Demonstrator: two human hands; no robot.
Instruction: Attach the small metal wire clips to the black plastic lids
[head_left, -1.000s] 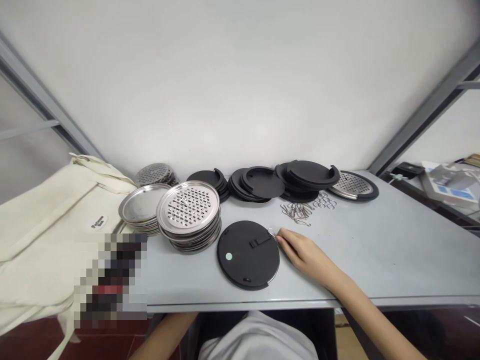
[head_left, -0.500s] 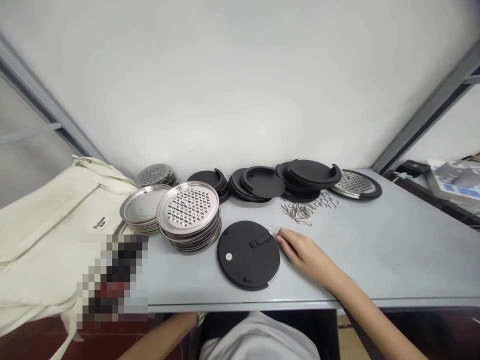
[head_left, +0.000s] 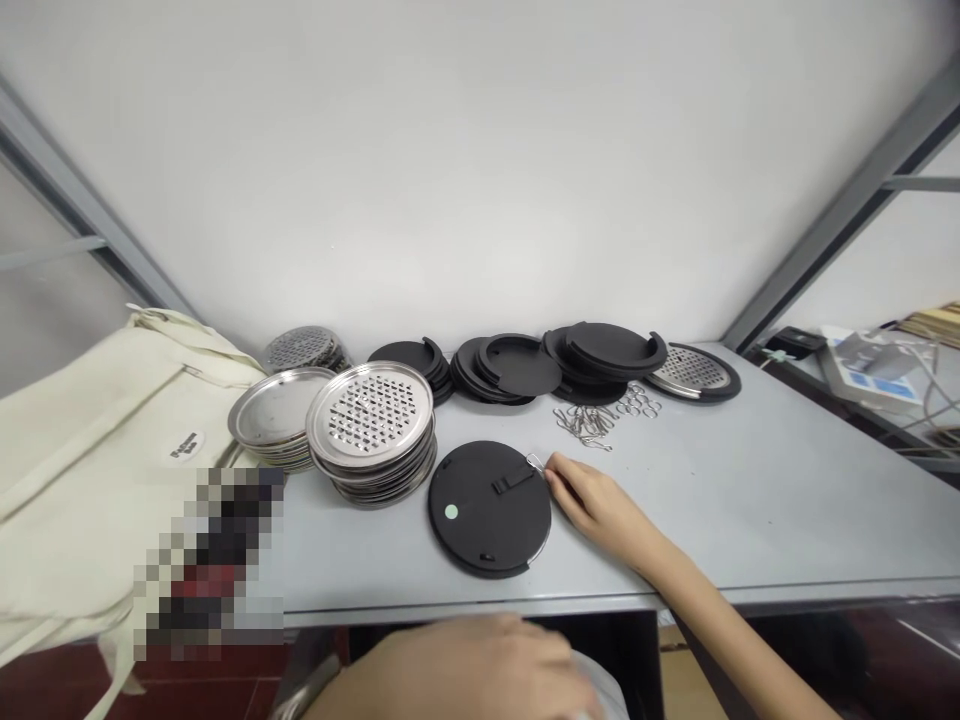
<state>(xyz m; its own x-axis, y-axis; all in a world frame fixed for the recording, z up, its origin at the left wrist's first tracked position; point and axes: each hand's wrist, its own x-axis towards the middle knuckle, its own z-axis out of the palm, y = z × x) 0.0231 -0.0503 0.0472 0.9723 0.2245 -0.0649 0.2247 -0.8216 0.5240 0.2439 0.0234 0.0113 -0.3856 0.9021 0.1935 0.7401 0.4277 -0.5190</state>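
A round black plastic disc [head_left: 491, 525] lies flat near the table's front edge, a pale green dot and a narrow slotted strip on its upper face. At its right rim, my right hand [head_left: 589, 497] pinches a small metal wire clip [head_left: 534, 462], whose looped end reaches onto the strip. My left hand [head_left: 472, 665] is smeared by motion in front of my body, below the table edge; whether it holds anything I cannot make out. To the disc's left stands a stack of round metal grater plates [head_left: 371, 415].
Behind lie stacked black discs [head_left: 517, 365], more black discs [head_left: 611, 350] and a grater plate in a black holder [head_left: 694, 372]. Loose wire clips [head_left: 585, 425] and metal rings [head_left: 639, 400] lie on the grey table [head_left: 750, 500]. A cream bag [head_left: 97, 450] takes up the left side.
My left hand has come up from low on the left to in front of my body. The right hand keeps its pinch at the disc's rim. The view has shifted slightly.
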